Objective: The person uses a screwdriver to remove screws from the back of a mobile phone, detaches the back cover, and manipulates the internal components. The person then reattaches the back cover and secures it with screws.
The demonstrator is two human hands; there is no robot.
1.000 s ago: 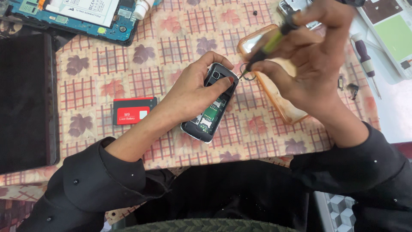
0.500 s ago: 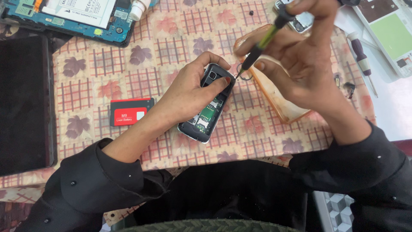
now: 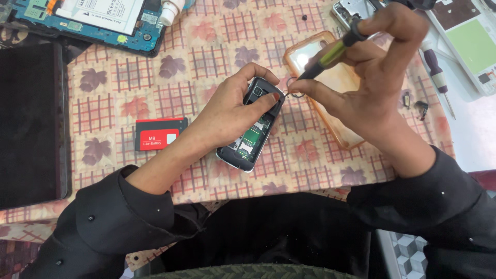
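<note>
My left hand (image 3: 227, 111) grips a small black phone (image 3: 253, 132) with its back cover off, green circuit board showing, and holds it flat on the checked tablecloth. My right hand (image 3: 367, 77) holds a screwdriver (image 3: 330, 51) with a green and black handle, tilted down to the left. Its tip is at the phone's top right corner, close to my left thumb. A clear phone case (image 3: 341, 88) lies under my right hand, mostly hidden.
A red and black battery (image 3: 160, 133) lies left of the phone. A black tablet (image 3: 31, 124) sits at the left edge, an opened blue device (image 3: 98, 20) at top left. Another screwdriver (image 3: 436, 72), small parts (image 3: 416, 103) and a white and green board (image 3: 473, 44) lie at right.
The view has shifted slightly. My right hand has brought the screwdriver tip down closer to the phone's top corner. My left hand still holds the phone.
</note>
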